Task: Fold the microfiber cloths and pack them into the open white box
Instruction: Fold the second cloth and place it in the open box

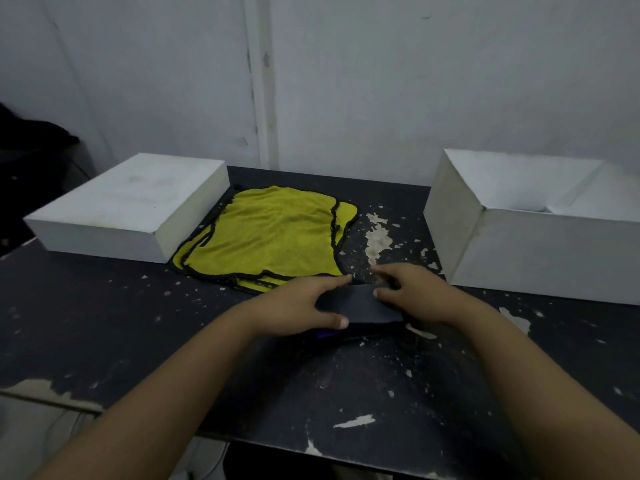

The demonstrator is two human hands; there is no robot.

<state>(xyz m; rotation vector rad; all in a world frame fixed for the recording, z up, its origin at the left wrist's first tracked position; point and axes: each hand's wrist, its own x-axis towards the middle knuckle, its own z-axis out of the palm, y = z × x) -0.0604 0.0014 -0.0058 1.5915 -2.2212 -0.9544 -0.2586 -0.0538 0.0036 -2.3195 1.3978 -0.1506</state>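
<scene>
Both hands met over a small dark folded microfiber cloth [360, 306] lying on the scuffed black table [346, 375], the left hand [298, 306] pressing its near-left part with fingers spread and thumb on the near edge, the right hand [412, 292] pinching its far-right edge. Just beyond them lay a loose stack of yellow microfiber cloths with black trim [270, 230], beside an overturned white box lid [128, 206] on the left. The open white cardboard box [540, 251] stood at the right.
</scene>
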